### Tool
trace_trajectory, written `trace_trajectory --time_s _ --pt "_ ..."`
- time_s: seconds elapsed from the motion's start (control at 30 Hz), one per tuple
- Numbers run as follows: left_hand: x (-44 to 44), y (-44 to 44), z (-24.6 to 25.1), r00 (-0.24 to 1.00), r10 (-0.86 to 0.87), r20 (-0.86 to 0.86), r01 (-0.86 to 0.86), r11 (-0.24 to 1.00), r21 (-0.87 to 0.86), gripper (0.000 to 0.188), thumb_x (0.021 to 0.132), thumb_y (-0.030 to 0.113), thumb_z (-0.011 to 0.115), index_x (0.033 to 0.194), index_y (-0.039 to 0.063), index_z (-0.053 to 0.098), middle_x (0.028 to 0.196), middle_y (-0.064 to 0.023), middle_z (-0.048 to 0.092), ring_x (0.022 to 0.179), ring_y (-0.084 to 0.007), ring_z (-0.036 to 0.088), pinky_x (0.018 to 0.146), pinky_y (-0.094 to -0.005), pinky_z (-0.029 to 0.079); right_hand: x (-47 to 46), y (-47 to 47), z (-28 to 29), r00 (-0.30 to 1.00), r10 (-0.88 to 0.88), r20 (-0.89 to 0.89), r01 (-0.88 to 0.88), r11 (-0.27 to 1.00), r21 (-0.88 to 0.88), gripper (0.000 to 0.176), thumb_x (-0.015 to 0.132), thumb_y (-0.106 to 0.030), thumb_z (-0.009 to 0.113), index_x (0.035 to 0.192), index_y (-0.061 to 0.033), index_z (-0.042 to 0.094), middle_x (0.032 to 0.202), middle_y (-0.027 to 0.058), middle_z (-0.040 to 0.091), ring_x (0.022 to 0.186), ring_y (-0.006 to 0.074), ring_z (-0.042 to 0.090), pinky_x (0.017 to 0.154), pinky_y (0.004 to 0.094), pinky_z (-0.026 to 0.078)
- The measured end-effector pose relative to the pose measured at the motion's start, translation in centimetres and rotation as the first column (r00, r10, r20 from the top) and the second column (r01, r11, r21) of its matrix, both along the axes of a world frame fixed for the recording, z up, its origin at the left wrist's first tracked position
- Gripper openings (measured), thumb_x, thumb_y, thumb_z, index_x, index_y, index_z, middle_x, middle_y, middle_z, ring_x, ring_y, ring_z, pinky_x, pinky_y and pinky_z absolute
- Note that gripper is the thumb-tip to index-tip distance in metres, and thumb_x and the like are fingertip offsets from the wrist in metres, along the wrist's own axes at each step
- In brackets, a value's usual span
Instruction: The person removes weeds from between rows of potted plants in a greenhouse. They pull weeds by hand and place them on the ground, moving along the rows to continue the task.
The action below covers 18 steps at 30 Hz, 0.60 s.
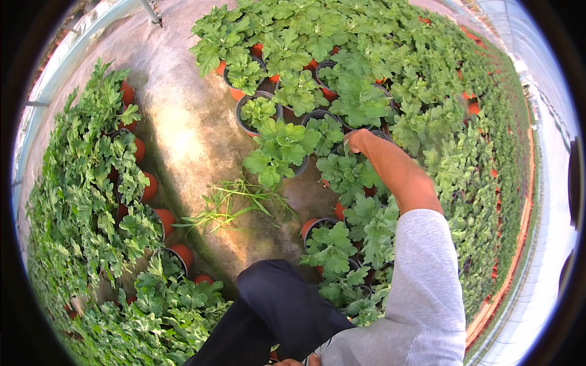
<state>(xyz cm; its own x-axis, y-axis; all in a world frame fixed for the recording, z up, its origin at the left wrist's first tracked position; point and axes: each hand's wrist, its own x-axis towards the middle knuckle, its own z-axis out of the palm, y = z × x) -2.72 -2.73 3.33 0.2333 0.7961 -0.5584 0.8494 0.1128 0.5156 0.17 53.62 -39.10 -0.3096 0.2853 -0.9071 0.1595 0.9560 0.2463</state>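
Note:
My right hand [355,140] reaches in among leafy potted plants that look like chrysanthemums. Its fingers point down beside a pot rim, next to a small plant [326,132] and just above a broader one [346,170]. The fingertips are hidden, so whether they grip anything does not show. Only some fingers of my left hand [293,362] appear at the bottom edge, near my waist. A bright green plant [284,148] in a dark-rimmed pot stands left of my right hand. Pulled-looking grass blades [233,201] lie loose on the ground before my knee.
Dense rows of potted plants [91,219] in orange-red pots [182,256] line the left side. More fill the right and the far end. A stained ground sheet [176,114] runs between them. A metal post [150,11] stands at upper left, and greenhouse film [549,192] curves along the right.

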Motion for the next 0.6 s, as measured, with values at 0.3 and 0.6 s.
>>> trace_trajectory --time_s 0.3,0.6 --pt "-2.1 0.7 -0.8 0.998 0.035 0.056 -0.034 0.999 -0.01 0.052 0.088 0.02 0.05 0.135 -0.002 0.052 0.098 -0.0117 0.059 0.093 -0.0253 0.057 0.075 -0.0362 0.044 1.1 1.5 -5.5 0.965 -0.251 -0.069 0.26 0.942 0.212 0.047 0.1 -0.028 0.058 0.146 -0.0188 0.055 0.152 0.0012 0.051 0.134 0.0267 0.052 0.109 0.0438 0.043" --pt "-3.1 0.6 -1.2 0.988 0.113 0.106 -0.109 0.993 -0.043 0.047 0.09 0.019 0.05 0.132 -0.003 0.055 0.101 -0.0188 0.065 0.098 -0.0343 0.066 0.076 -0.0419 0.05 1.8 0.1 -5.7 0.894 -0.156 -0.421 0.338 0.85 0.404 0.067 0.1 -0.035 0.049 0.162 -0.0199 0.025 0.17 0.0076 0.017 0.155 0.0305 0.019 0.125 0.0462 0.017"
